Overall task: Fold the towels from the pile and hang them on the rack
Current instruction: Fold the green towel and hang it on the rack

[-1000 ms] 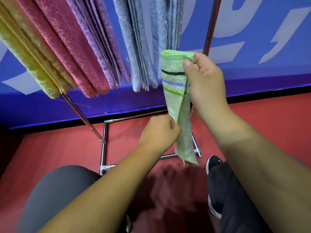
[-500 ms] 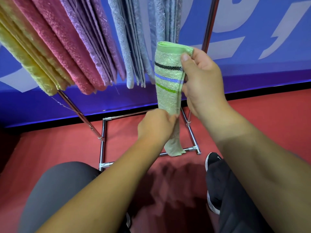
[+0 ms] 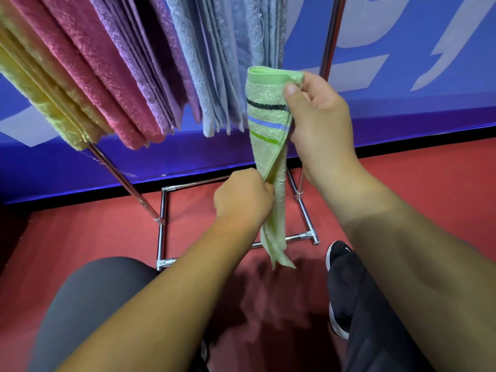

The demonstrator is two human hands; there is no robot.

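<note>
A folded green towel with black, blue and green stripes hangs upright in front of the rack. My right hand grips its upper part, thumb pressed on the top fold. My left hand is curled round the towel's lower part, and the loose ends dangle below it. Behind, yellow, pink, purple and grey-blue towels hang on the chrome rack. The pile is out of view.
The rack's chrome base frame lies on the red floor just ahead of my knees and black shoe. A blue banner wall stands behind the rack.
Both hands and the green towel rose slightly toward the hanging towels, then came back down a little. Both grips stayed on the towel throughout.
</note>
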